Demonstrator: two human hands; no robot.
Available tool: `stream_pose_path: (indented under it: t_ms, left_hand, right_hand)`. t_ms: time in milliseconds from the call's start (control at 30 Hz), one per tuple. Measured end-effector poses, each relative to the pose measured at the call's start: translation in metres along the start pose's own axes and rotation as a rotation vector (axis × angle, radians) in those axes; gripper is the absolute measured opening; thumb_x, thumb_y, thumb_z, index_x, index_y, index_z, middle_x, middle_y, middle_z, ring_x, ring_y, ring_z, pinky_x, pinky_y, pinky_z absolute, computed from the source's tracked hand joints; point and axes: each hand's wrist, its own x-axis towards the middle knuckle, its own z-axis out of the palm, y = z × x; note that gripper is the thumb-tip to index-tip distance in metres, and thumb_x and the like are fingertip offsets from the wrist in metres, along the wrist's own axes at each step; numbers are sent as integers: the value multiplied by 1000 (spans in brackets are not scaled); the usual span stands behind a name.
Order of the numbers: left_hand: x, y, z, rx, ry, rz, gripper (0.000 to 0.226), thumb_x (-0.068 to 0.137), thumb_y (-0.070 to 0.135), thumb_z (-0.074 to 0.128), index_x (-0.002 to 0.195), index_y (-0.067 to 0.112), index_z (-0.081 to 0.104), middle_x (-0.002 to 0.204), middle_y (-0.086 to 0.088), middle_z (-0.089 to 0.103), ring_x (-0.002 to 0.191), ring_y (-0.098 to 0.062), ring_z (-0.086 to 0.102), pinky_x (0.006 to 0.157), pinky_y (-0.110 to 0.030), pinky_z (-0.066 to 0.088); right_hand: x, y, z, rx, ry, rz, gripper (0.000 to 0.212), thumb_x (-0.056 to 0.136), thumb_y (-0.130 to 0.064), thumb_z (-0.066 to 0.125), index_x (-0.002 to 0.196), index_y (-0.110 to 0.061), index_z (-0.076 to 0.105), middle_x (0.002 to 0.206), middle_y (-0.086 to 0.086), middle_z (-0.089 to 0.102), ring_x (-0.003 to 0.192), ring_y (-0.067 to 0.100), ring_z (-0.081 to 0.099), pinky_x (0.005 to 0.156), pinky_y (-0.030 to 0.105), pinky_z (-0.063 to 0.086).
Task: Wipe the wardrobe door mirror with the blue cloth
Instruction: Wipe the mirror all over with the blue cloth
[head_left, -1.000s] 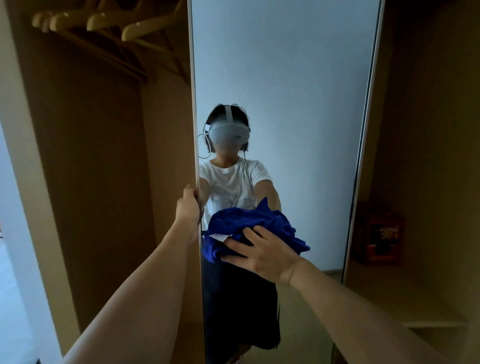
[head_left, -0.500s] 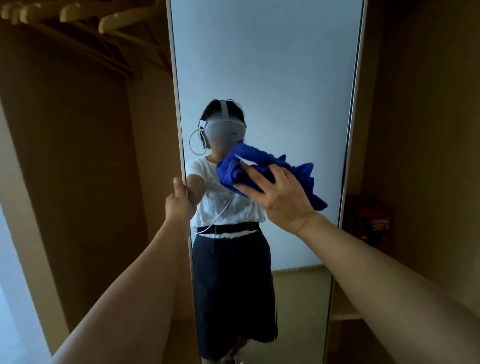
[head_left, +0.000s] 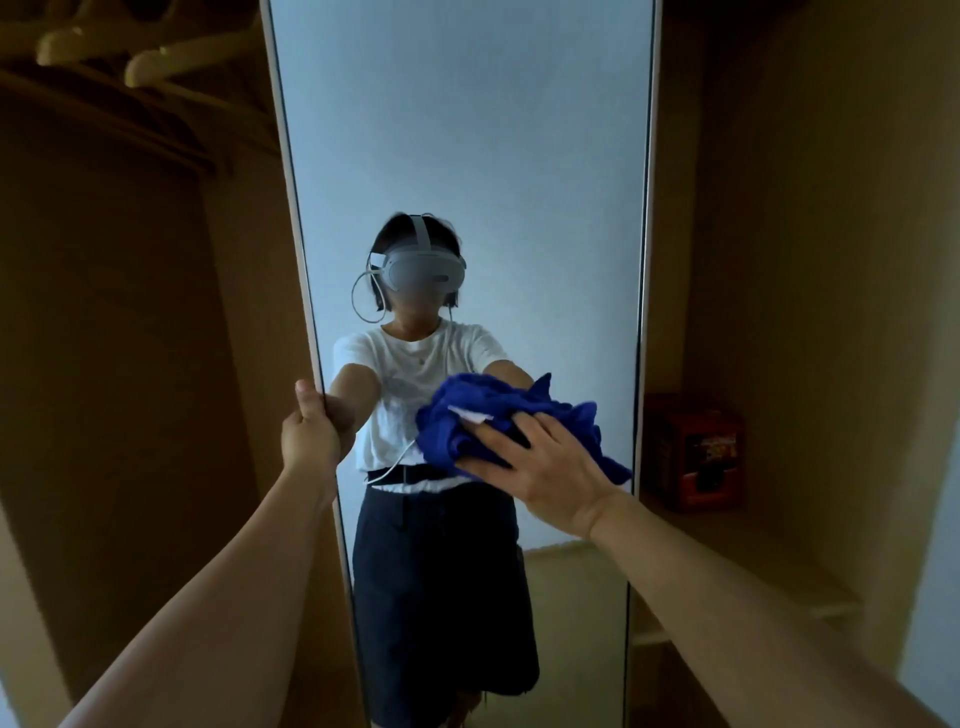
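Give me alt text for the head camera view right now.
A right hand presses a bunched blue cloth against a tall wardrobe door mirror, while the left hand grips the door's left edge. A red box sits on a shelf to the right.

**Hidden and cut off**

Above both hands, the mirror (head_left: 467, 156) runs past the top edge. The right hand (head_left: 545, 467) covers part of the blue cloth (head_left: 498, 415). Up-left of the left hand (head_left: 311, 431), hangers (head_left: 171, 57) are cropped and blurred.
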Motion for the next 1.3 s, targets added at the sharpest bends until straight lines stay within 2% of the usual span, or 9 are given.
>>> stream_pose_path:
  t_ms: [233, 333, 467, 533, 733, 967, 1100, 1233, 1300]
  left_hand:
    - [-18, 8, 0, -4, 17, 59, 46, 97, 54, 27, 62, 28, 39, 63, 7, 47, 54, -7, 45, 49, -23, 30]
    - [-24, 10, -2, -16, 5, 97, 47, 98, 51, 27, 60, 26, 40, 61, 5, 47, 45, -6, 50, 49, -22, 33]
    - [-25, 12, -4, -6, -3, 114, 49, 98, 51, 26, 60, 23, 40, 60, 2, 48, 53, -11, 47, 51, -25, 35]
    - [-23, 11, -4, -2, 8, 105, 50, 98, 52, 26, 59, 23, 40, 59, 1, 49, 54, -14, 48, 52, -26, 35]
    - [-18, 7, -2, -15, 19, 86, 48, 96, 55, 28, 61, 26, 41, 62, 3, 50, 55, -12, 48, 50, -26, 34]
    - [-16, 1, -7, -26, -41, 54, 48, 95, 56, 28, 68, 24, 49, 68, -1, 59, 64, -16, 58, 63, -28, 48]
    - [-22, -12, -12, -17, -86, 35, 46, 96, 54, 27, 72, 24, 52, 76, -3, 60, 70, -16, 59, 68, -30, 48]
    - [-25, -16, -14, -4, -90, 57, 48, 97, 53, 27, 66, 25, 50, 68, 0, 55, 63, -14, 52, 58, -27, 41]
    - [-23, -19, -15, 14, -118, 43, 48, 96, 55, 25, 67, 25, 50, 70, -1, 56, 65, -15, 52, 64, -30, 43]
  right_hand:
    - [35, 52, -24, -101, 72, 369, 62, 79, -3, 59, 137, -25, 53, 139, 16, 51, 87, 37, 57, 77, 44, 49]
    - [41, 66, -29, -69, 84, 567, 61, 79, -8, 61, 138, -23, 52, 139, 20, 49, 90, 41, 56, 76, 46, 50]
    - [27, 64, -27, 0, 67, 880, 69, 79, -7, 65, 143, -22, 44, 145, 19, 41, 96, 42, 52, 81, 49, 50]
    - [11, 55, -22, 10, 41, 947, 76, 76, -7, 68, 145, -22, 40, 147, 19, 38, 97, 41, 51, 82, 48, 49]
    - [-29, 15, -7, 36, -23, 937, 88, 69, -8, 75, 144, -23, 32, 143, 20, 39, 98, 41, 51, 77, 50, 52]
    - [-51, -28, 2, 126, -102, 964, 95, 64, -11, 81, 144, -24, 32, 141, 19, 40, 93, 40, 53, 74, 48, 54]
    - [-37, -18, -4, 133, -73, 930, 92, 63, -10, 81, 142, -24, 35, 140, 20, 43, 89, 39, 53, 72, 47, 54]
    - [0, -8, -11, 92, -26, 798, 81, 63, -9, 79, 138, -20, 50, 137, 21, 49, 93, 44, 55, 73, 52, 54]
    - [22, -11, -13, 73, 9, 735, 75, 65, -8, 76, 135, -18, 54, 136, 21, 51, 91, 44, 57, 73, 50, 52]
